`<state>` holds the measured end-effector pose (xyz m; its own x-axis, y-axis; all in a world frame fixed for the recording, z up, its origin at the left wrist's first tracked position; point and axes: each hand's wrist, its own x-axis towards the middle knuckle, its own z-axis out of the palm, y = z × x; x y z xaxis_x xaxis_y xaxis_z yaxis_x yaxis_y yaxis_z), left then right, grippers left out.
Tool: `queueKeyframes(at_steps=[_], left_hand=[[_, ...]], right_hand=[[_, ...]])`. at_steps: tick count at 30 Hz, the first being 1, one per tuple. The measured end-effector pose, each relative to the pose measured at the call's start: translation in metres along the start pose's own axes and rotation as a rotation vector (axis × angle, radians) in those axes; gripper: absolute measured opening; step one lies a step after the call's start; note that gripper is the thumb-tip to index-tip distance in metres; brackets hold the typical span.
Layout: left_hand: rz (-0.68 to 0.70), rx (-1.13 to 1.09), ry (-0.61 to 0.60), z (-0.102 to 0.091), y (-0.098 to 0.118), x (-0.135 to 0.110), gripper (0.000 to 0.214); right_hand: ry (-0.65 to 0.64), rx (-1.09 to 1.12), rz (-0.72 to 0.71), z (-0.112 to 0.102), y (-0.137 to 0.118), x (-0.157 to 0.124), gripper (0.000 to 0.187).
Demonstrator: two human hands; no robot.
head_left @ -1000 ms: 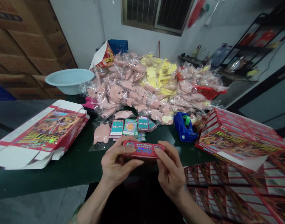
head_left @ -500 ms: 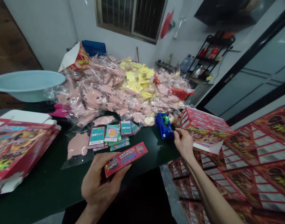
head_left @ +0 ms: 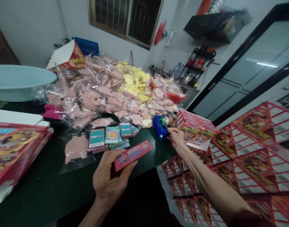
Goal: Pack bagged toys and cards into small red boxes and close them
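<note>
My left hand (head_left: 109, 179) is shut on a narrow red printed card box (head_left: 132, 155), holding it tilted over the table's near edge. My right hand (head_left: 176, 139) reaches across the table, its fingertips at the side of a blue tape dispenser (head_left: 160, 127). Whether those fingers pinch any tape is hidden. Beyond the red box lie stacks of teal-and-white printed cards (head_left: 104, 137). A flat pink plush piece in a clear bag (head_left: 75, 149) lies to their left.
A large heap of bagged pink and yellow plush (head_left: 111, 91) covers the dark green table's (head_left: 47, 186) far side. A flattened red box (head_left: 16, 148) lies at left, with a pale blue basin (head_left: 19, 82) behind it. Red boxes (head_left: 241, 157) are stacked at right.
My hands held the red box together a second ago. My right hand has since let go and moved right to the tape dispenser, while my left keeps the box. The view has turned right.
</note>
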<state>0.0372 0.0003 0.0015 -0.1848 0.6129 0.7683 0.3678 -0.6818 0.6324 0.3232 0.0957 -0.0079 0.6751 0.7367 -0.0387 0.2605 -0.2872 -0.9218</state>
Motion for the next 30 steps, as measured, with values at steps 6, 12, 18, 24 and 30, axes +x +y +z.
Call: queueKeyframes(at_steps=[6, 12, 18, 24, 30], left_hand=[[0.024, 0.010, 0.010, 0.000, -0.001, 0.002, 0.039], [0.029, 0.049, 0.015, 0.000, -0.001, 0.001, 0.039], [0.040, 0.144, 0.040, 0.001, 0.000, 0.000, 0.037], [0.006, 0.121, 0.039, 0.001, 0.001, -0.002, 0.037], [0.043, 0.081, 0.021, 0.000, 0.003, -0.002, 0.038]], right_hand=[[0.098, 0.246, -0.044, 0.009, 0.021, -0.022, 0.020], [0.066, 0.229, 0.028, 0.017, 0.042, -0.021, 0.028], [0.017, 0.145, -0.104, 0.010, 0.029, -0.047, 0.017], [-0.319, 0.302, -0.260, -0.019, -0.022, -0.156, 0.023], [-0.680, 0.675, -0.048, 0.000, -0.060, -0.211, 0.024]])
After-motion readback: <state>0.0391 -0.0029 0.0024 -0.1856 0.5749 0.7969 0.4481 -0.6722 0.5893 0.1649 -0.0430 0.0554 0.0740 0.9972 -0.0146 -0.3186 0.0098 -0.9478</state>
